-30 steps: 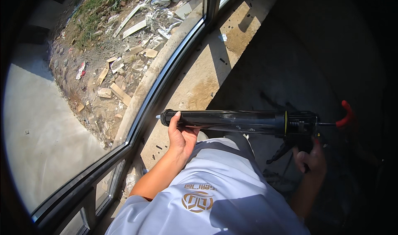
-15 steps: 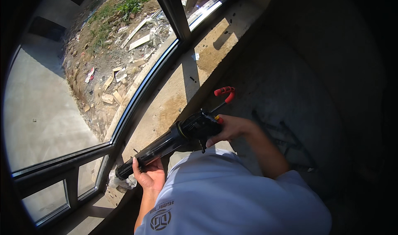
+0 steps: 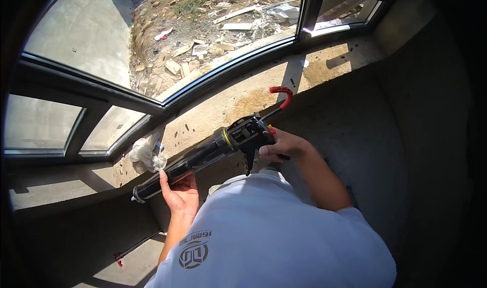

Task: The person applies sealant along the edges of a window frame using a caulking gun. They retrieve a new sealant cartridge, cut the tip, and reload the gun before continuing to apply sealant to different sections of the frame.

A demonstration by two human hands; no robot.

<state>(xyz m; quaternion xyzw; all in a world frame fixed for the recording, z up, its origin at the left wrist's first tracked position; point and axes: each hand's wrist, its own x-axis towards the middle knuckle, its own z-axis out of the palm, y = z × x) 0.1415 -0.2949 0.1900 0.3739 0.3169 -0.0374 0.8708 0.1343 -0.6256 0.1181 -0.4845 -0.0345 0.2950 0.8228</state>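
I hold a black caulking gun (image 3: 200, 159) across the front of my body, its front end low at the left. The long barrel has a yellow ring, and a rod with a red hooked end (image 3: 287, 96) sticks out behind. My right hand (image 3: 285, 146) is wrapped round the handle by the trigger. My left hand (image 3: 180, 194) cradles the barrel near its front, palm beneath and thumb up along its side. A small pale tip (image 3: 134, 198) shows at the front end. Part of the handle is hidden by my right fingers.
Beyond the gun runs a concrete sill (image 3: 238, 105) with small dark scraps, under a dark window frame (image 3: 203, 77). A crumpled clear plastic bag (image 3: 145, 153) lies on it. A thin rod with a red end (image 3: 118, 259) lies at lower left. Rubble (image 3: 203, 49) shows outside.
My view has turned, so the sill and window lie more level and further right. The gun's front end now shows apart from the plastic bag. Both hands keep their hold.
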